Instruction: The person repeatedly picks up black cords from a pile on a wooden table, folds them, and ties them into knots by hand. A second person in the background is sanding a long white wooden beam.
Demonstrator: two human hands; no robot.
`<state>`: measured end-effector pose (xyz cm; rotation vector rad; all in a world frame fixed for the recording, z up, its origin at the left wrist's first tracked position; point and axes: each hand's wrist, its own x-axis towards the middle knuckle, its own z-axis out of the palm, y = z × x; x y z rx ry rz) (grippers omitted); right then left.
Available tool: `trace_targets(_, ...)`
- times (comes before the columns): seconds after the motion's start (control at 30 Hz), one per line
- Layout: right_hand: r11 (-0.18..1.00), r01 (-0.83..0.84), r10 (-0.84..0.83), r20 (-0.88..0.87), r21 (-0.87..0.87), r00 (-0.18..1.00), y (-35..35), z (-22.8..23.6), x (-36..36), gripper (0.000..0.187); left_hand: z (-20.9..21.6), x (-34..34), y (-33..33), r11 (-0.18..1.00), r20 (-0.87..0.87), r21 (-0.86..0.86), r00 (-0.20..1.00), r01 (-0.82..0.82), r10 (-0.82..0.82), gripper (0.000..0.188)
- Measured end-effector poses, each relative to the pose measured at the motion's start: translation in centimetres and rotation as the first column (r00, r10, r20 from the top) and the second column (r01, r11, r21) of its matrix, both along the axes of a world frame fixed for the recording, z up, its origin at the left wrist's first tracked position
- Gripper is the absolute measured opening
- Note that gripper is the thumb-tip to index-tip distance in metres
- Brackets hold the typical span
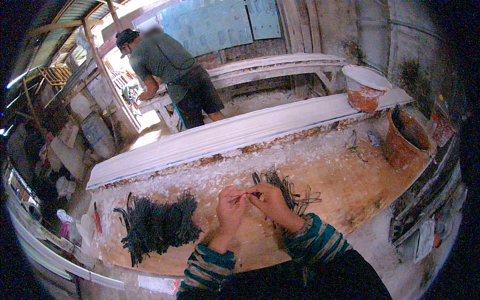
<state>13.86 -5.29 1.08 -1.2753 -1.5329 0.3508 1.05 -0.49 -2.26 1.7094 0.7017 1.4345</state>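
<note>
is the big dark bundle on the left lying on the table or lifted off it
Lying on it: the dark bundle rests on the wooden tabletop, with the left hand apart, to its right.

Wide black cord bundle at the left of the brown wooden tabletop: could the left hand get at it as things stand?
Probably yes: the black bundle lies left of the left hand with only tabletop between, though that hand's fingertips meet the right hand.

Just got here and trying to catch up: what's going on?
The right hand pinches a dark item too small to identify, close against the left hand, above a wooden table. A thick pile of dark looped strands lies to the left; a looser bunch lies by the right hand. Beyond, a co-worker bends over a bench.
</note>
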Motion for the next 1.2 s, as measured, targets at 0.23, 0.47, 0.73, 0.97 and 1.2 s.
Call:
trace_targets(0.23, 1.000, 0.016, -0.016, -0.035, 0.022, 0.999, 0.1, -0.4, -0.3, 0.011, 1.4, 0.2, -0.8, 0.996, -0.057, -0.075, 0.998, -0.045, 0.040, 0.034)
trace_targets(0.47, 0.999, -0.047, 0.045, -0.152, -0.011, 0.987, 0.4, -1.0, 0.1, 0.011, 1.3, 0.0, 0.1, 0.997, -0.100, -0.074, 0.995, 0.002, -0.010, 0.014)
trace_targets(0.73, 0.829, -0.550, 0.368, -0.644, -0.100, 0.670, 0.9, -0.8, 1.2, 0.009, 1.8, -0.4, 0.2, 0.831, 0.195, -0.485, 0.960, 0.271, -0.199, 0.009)
trace_targets(0.97, 0.729, -0.683, 0.327, -0.861, -0.033, 0.390, 1.5, -2.4, 1.3, 0.012, 1.0, -0.4, 0.5, 0.745, 0.319, -0.540, 0.914, 0.392, -0.249, 0.009)
trace_targets(1.2, 0.764, -0.644, 0.290, -0.873, -0.035, 0.393, 1.6, -2.6, 1.5, 0.012, 1.9, -0.2, -0.1, 0.973, -0.029, -0.193, 0.991, 0.124, -0.132, 0.012)
